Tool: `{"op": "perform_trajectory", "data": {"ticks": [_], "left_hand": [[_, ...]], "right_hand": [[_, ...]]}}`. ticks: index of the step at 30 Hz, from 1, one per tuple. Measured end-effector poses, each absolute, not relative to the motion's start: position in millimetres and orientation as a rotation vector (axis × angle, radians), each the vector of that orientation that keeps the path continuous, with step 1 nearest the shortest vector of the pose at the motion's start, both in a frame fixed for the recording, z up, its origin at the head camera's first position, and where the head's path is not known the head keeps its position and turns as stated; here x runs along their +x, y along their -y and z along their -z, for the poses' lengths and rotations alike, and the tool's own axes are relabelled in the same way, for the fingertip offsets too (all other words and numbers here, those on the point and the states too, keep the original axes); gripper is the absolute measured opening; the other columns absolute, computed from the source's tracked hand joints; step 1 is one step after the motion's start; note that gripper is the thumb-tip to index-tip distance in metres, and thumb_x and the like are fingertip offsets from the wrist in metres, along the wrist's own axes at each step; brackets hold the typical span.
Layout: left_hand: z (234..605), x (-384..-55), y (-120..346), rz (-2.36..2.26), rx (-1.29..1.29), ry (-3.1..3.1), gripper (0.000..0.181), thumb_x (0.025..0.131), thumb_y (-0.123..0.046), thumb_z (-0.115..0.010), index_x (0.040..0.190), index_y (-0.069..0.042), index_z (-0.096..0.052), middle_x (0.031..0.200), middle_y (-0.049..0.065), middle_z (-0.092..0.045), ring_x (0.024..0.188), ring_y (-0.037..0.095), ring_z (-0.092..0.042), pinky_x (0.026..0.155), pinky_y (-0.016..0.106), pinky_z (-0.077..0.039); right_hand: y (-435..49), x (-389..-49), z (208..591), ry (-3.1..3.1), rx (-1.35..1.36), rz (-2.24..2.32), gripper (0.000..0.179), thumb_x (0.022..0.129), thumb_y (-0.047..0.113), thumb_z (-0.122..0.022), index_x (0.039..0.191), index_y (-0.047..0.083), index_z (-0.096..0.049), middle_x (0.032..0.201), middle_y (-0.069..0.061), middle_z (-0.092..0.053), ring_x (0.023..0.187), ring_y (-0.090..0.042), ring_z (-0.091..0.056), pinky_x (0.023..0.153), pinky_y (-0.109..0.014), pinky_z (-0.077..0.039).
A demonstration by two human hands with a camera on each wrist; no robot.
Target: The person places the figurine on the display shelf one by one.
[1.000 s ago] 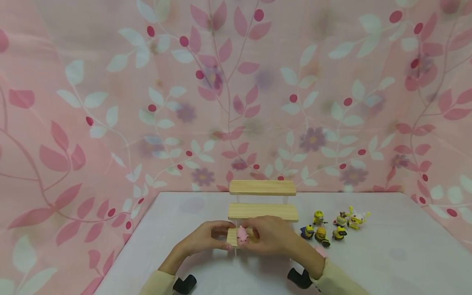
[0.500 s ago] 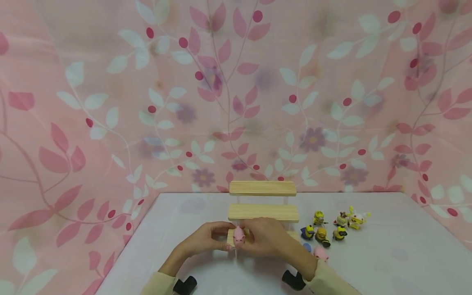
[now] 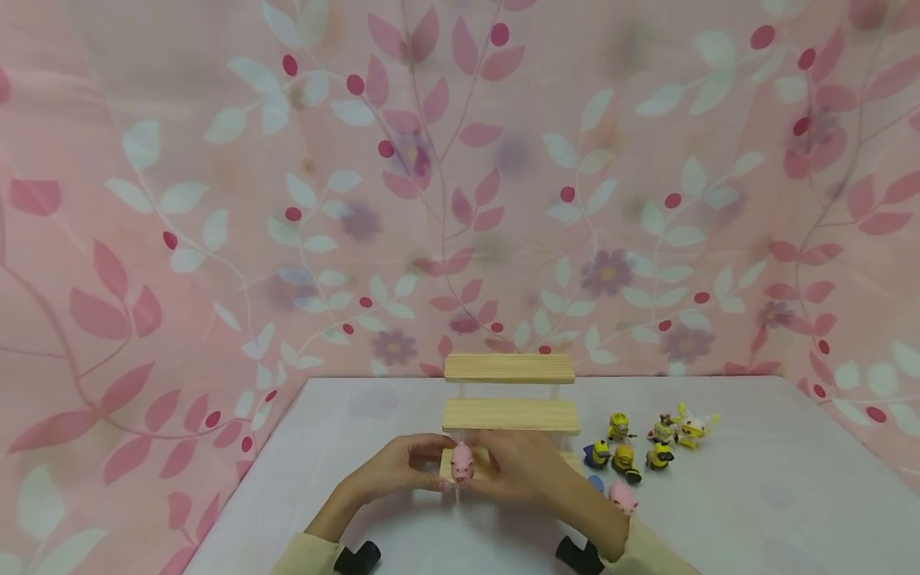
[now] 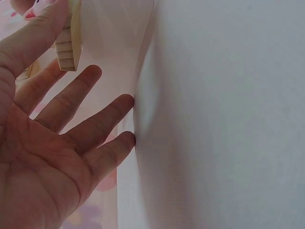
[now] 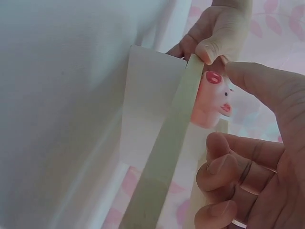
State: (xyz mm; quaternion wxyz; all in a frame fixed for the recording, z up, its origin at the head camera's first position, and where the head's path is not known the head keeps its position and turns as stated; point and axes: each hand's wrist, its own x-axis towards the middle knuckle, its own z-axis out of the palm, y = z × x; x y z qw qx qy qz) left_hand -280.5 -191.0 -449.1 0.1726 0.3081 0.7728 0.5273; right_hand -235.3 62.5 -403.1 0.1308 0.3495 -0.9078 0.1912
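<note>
A small pink toy pig (image 3: 461,461) stands at the left end of the lowest plank of a three-tier wooden display rack (image 3: 510,416). My left hand (image 3: 394,469) grips that plank's end. In the left wrist view its thumb lies over the wooden plank (image 4: 67,45) and the other fingers are spread. My right hand (image 3: 519,469) is just right of the pig. Seen from the right wrist, thumb and loosely bent fingers (image 5: 221,174) stand apart around the toy pig (image 5: 209,102), a gap showing between them and it. Part of the lowest plank is hidden behind this hand.
Several yellow toy figures (image 3: 624,459) stand on the white tabletop right of the rack. A second pink pig (image 3: 622,497) and a blue round piece (image 3: 596,483) lie near my right forearm. Behind the table hangs a pink leaf-patterned cloth (image 3: 460,200).
The pig has shifted slightly left on the lowest plank. My right hand has moved left with it, and its fingers have come away from the pig. The left hand has stayed at the plank's end.
</note>
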Motion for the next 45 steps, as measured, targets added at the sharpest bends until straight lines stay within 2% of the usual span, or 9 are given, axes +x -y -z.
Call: {"op": "perform_trajectory", "data": {"ticks": [6,13,22,32,45], "left_hand": [[449,-280,191,-1.498,0.864,-2.198,0.051,0.083,-0.018,-0.082,0.129,-0.017,-0.063,0.131,0.001,-0.062,0.120,0.021,-0.058,0.103,0.052,-0.042],[449,-281,192,-1.499,0.855,-2.201,0.051,0.082,-0.018,-0.083,0.129,-0.017,-0.063,0.132,0.002,-0.061,0.120,0.022,-0.058,0.102,0.052,-0.042],[450,-282,193,-1.504,0.851,-2.206,0.052,0.082,-0.020,-0.083,0.129,-0.016,-0.063,0.133,0.002,-0.061,0.121,0.023,-0.057,0.102,0.051,-0.043],[451,-281,192,-1.492,0.856,-2.222,0.052,0.082,-0.020,-0.083,0.129,-0.017,-0.063,0.132,0.001,-0.062,0.120,0.022,-0.057,0.103,0.050,-0.042],[450,-281,192,-1.507,0.868,-2.201,0.052,0.082,-0.019,-0.083,0.130,-0.016,-0.062,0.133,0.002,-0.061,0.121,0.022,-0.057,0.103,0.051,-0.042]], "right_hand": [[-75,-225,399,2.603,1.026,-0.654,0.054,0.084,0.058,-0.071,0.129,0.030,-0.064,0.067,0.014,-0.048,0.056,-0.001,-0.040,0.050,-0.021,-0.035],[-97,-213,394,2.622,1.035,-0.691,0.043,0.086,0.053,-0.072,0.113,0.020,-0.066,0.068,0.016,-0.048,0.056,0.000,-0.038,0.048,-0.019,-0.034],[-119,-199,396,2.620,0.987,-0.664,0.047,0.087,0.056,-0.068,0.116,0.020,-0.065,0.072,0.020,-0.046,0.054,0.004,-0.036,0.046,-0.018,-0.035],[-155,-188,401,2.595,0.956,-0.653,0.043,0.087,0.050,-0.072,0.118,0.020,-0.064,0.070,0.022,-0.043,0.052,0.007,-0.035,0.044,-0.017,-0.032],[-193,-180,412,2.745,0.758,-0.597,0.043,0.084,0.051,-0.075,0.113,0.020,-0.067,0.067,0.023,-0.045,0.054,0.006,-0.038,0.047,-0.018,-0.035]]}}
